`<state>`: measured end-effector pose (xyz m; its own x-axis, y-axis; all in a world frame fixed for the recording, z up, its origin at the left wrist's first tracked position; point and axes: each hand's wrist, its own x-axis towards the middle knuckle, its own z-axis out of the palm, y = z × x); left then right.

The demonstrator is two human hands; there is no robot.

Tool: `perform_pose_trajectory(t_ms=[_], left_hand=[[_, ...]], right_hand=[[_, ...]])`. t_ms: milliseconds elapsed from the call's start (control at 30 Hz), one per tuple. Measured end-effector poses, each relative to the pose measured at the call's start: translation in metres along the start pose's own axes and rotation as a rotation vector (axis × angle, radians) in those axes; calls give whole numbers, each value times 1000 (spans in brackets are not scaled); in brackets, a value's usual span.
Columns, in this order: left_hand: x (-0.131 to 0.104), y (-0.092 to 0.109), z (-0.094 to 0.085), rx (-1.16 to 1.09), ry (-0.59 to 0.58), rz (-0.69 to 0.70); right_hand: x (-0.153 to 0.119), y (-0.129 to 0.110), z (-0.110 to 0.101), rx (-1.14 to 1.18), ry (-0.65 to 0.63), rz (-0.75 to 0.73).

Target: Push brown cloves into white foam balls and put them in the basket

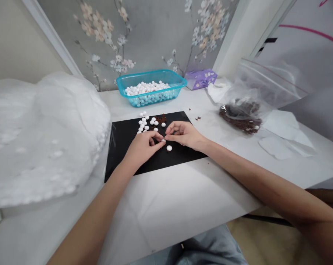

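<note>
Over the black mat (122, 147), my left hand (145, 145) pinches a small white ball (163, 140) between thumb and fingers. My right hand (184, 135) meets it from the right, thumb and forefinger pressed together at the ball; whatever they grip is too small to name. Just below the fingertips, another white ball (169, 148) lies on the mat with a brown speck beside it. Behind my hands are several loose white balls (143, 123) and a little heap of small brown pieces (161, 118).
A blue plastic basket (152, 102) of white balls stands at the back, beside a purple box (201, 79). On the left bulges a big translucent bag (45, 140) of white balls. To the right sit a clear zip bag (240, 116) of brown pieces and white paper (287, 127).
</note>
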<state>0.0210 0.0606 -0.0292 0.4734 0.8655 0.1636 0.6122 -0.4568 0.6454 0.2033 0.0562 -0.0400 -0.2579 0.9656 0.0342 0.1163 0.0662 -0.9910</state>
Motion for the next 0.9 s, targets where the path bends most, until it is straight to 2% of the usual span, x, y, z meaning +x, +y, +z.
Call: perform_pose_trajectory(t_ms=[500,900], left_hand=[[1,-1,0,-43,8,-2],[2,-3,2,-56,6,-7]], right_hand=[[2,-1,1,-55,-9,14],[7,1,-1,-178,-9,-80]])
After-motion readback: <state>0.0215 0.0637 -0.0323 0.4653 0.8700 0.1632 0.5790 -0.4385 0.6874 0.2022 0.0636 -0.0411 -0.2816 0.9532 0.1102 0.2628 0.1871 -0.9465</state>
